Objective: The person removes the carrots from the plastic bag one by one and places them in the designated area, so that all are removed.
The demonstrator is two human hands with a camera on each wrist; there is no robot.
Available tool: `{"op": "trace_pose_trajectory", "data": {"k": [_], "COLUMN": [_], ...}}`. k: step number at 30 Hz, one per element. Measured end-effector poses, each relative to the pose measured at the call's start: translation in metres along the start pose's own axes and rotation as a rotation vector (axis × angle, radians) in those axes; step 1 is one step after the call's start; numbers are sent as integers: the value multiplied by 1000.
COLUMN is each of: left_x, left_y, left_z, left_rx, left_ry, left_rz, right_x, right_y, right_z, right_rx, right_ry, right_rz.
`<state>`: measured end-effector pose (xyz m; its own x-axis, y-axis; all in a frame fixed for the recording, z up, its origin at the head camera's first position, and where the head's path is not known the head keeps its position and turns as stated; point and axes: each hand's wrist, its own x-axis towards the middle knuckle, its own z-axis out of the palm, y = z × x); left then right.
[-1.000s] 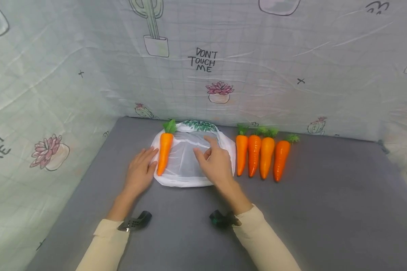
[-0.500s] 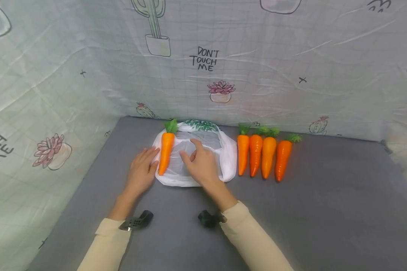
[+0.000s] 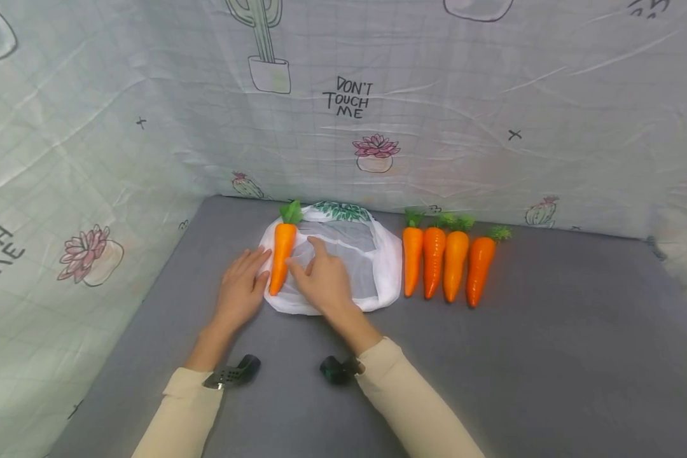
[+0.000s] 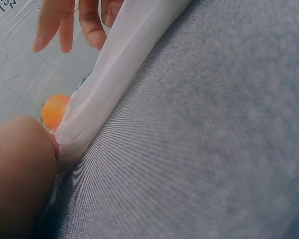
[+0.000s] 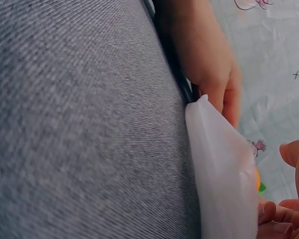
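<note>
A white mesh bag (image 3: 387, 267) with a green leaf print lies flat on the grey table. One orange carrot (image 3: 283, 259) with a green top rests along the bag's left side. My left hand (image 3: 242, 286) lies at the bag's left edge, fingers extended and fingertips on the white fabric. Over the middle of the bag hovers my right hand (image 3: 324, 280), its thumb and index finger spread apart and the thumb tip right by the carrot's side. Nothing is in its grasp. In the left wrist view, the right fingers (image 4: 89, 25) hang above the bag's white edge.
Several more carrots (image 3: 433, 264) lie in a row just right of the bag, tips toward me. The grey table (image 3: 527, 356) extends to the right and front. Behind and to the left hangs a pale printed cloth (image 3: 452, 127).
My right hand has moved left across the bag, from its right side to close by the carrot. The left hand, bag and carrots have stayed in place.
</note>
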<state>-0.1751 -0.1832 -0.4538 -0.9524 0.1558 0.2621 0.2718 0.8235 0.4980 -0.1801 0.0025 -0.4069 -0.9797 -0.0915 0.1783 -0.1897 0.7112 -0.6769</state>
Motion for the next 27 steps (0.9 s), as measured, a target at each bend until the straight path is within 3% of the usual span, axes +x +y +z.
{"op": "trace_pose_trajectory", "data": {"k": [11, 27], "left_x": [0, 0], "left_y": [1, 0], "left_z": [-1, -1], "left_rx": [15, 10], "left_ry": [-9, 0], "left_rz": [-22, 2], "right_x": [4, 3], "right_y": [-2, 0], "right_z": [8, 20], "right_rx": [-17, -26], "right_ry": [-25, -33], "right_rz": [17, 33]}}
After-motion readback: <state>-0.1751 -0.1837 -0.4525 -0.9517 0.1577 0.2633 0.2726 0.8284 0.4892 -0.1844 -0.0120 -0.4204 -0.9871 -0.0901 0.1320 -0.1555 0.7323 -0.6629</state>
